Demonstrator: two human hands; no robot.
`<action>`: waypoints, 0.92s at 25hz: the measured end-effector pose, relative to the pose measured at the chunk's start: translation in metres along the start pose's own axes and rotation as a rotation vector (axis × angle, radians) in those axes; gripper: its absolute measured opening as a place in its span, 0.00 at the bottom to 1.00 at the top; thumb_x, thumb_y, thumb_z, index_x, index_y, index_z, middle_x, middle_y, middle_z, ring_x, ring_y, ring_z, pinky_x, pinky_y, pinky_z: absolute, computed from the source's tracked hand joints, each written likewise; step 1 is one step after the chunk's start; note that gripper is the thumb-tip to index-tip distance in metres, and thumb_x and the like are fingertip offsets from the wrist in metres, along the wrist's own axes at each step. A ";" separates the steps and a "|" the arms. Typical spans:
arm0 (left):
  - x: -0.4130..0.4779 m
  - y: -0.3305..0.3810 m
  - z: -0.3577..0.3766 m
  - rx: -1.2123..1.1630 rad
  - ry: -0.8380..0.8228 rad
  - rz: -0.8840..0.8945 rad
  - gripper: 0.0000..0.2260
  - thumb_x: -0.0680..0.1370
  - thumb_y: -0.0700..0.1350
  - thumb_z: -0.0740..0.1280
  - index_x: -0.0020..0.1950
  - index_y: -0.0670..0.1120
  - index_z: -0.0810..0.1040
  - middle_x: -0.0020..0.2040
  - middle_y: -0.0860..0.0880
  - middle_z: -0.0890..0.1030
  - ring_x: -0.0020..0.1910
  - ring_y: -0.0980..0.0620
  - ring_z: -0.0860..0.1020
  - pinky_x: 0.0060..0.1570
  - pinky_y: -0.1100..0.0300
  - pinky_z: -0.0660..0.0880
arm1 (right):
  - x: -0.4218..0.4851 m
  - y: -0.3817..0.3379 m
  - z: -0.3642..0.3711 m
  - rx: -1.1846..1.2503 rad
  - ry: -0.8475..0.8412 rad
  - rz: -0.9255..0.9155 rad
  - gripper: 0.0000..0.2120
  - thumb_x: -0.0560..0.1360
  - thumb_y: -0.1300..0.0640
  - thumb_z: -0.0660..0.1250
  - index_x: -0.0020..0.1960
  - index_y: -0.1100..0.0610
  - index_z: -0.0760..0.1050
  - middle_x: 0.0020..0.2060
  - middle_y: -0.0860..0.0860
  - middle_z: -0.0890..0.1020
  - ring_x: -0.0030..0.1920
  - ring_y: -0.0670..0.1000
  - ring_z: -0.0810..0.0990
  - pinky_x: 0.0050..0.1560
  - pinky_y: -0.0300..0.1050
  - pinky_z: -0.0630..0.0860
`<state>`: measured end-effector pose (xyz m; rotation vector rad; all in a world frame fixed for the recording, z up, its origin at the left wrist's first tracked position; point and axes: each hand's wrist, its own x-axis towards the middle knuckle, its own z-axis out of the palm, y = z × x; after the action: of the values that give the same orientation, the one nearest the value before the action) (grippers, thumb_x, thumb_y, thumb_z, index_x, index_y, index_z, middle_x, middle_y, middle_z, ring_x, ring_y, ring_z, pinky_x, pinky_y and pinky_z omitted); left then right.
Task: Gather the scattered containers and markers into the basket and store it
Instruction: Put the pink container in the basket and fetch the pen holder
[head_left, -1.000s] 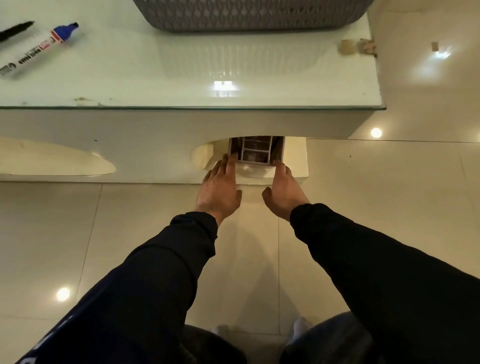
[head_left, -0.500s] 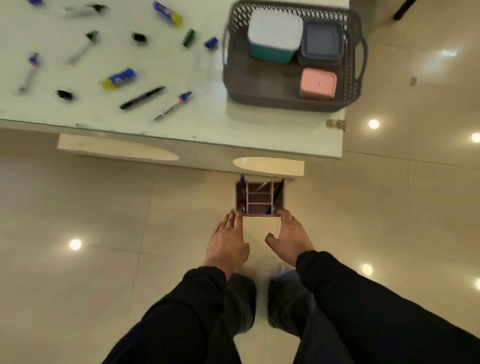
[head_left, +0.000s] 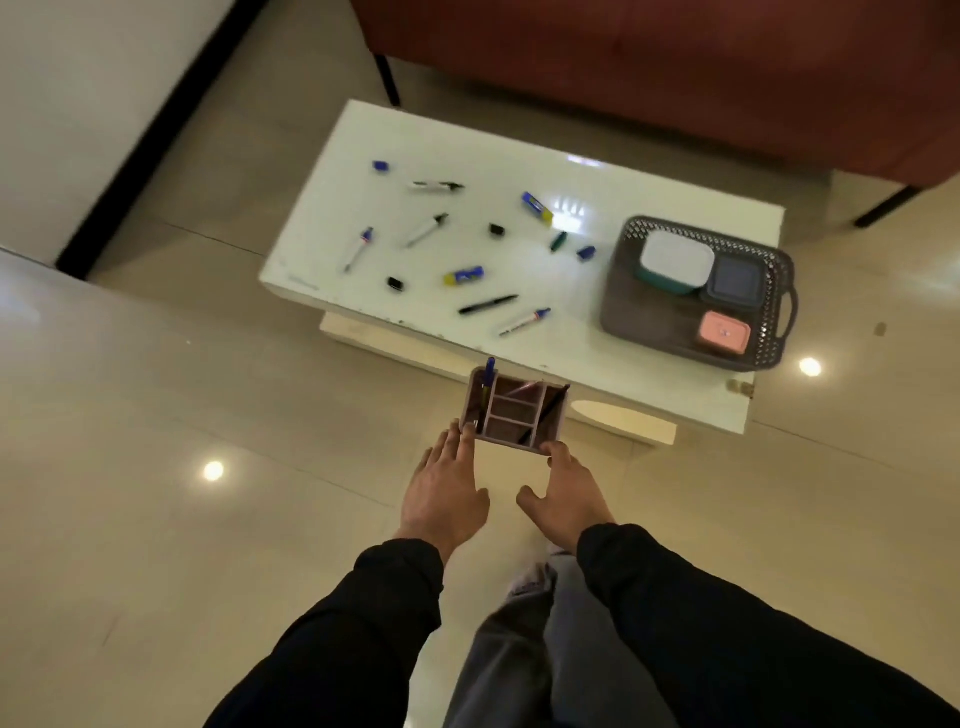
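A pink pen organizer (head_left: 511, 415) with several compartments, a blue pen standing in one, is carried between my two hands in front of the white table (head_left: 649, 374). My left hand (head_left: 447, 493) presses straight fingers on its left side. My right hand (head_left: 563, 493) touches its near right corner; both thumbs are spread away. A grey basket (head_left: 779, 291) on the table's right end holds a white-lidded teal container (head_left: 675, 262), a dark blue container (head_left: 737, 283) and a pink container (head_left: 723, 332). Several markers, such as a black marker (head_left: 487, 304) and a blue-capped marker (head_left: 524, 322), lie scattered on the table.
Loose caps (head_left: 395, 283) and yellow-blue tubes (head_left: 464, 276) lie among the markers. A red sofa (head_left: 675, 62) stands behind the table. A white wall with a dark skirting (head_left: 130, 140) runs at the left. Glossy tiled floor surrounds the table, and my legs are below.
The organizer came out from under the table and rose with both hands. My view lifted from close under the table edge to high above, so the whole table shows.
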<state>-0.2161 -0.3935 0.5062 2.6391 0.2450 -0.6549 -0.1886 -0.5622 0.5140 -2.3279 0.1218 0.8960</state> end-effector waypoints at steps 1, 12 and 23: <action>0.004 -0.010 -0.016 -0.005 0.019 -0.019 0.40 0.77 0.50 0.65 0.80 0.49 0.42 0.81 0.47 0.47 0.79 0.50 0.48 0.77 0.51 0.53 | 0.006 -0.019 0.000 0.001 -0.010 -0.026 0.32 0.74 0.50 0.71 0.74 0.52 0.61 0.67 0.52 0.75 0.64 0.53 0.75 0.60 0.42 0.71; 0.118 -0.129 -0.154 -0.044 0.110 -0.189 0.41 0.76 0.52 0.66 0.80 0.47 0.44 0.81 0.47 0.51 0.79 0.49 0.51 0.76 0.52 0.56 | 0.153 -0.212 0.008 -0.058 -0.130 -0.213 0.30 0.74 0.51 0.69 0.73 0.53 0.64 0.66 0.52 0.76 0.61 0.53 0.77 0.60 0.45 0.73; 0.280 -0.274 -0.261 -0.029 0.111 -0.153 0.42 0.75 0.50 0.68 0.80 0.51 0.44 0.80 0.48 0.55 0.78 0.48 0.56 0.71 0.46 0.66 | 0.311 -0.372 0.058 -0.079 -0.109 -0.287 0.27 0.74 0.53 0.69 0.71 0.56 0.67 0.65 0.55 0.75 0.61 0.56 0.77 0.59 0.48 0.74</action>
<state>0.0629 -0.0152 0.4873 2.6506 0.4887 -0.5490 0.1268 -0.1910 0.4812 -2.2862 -0.2906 0.8910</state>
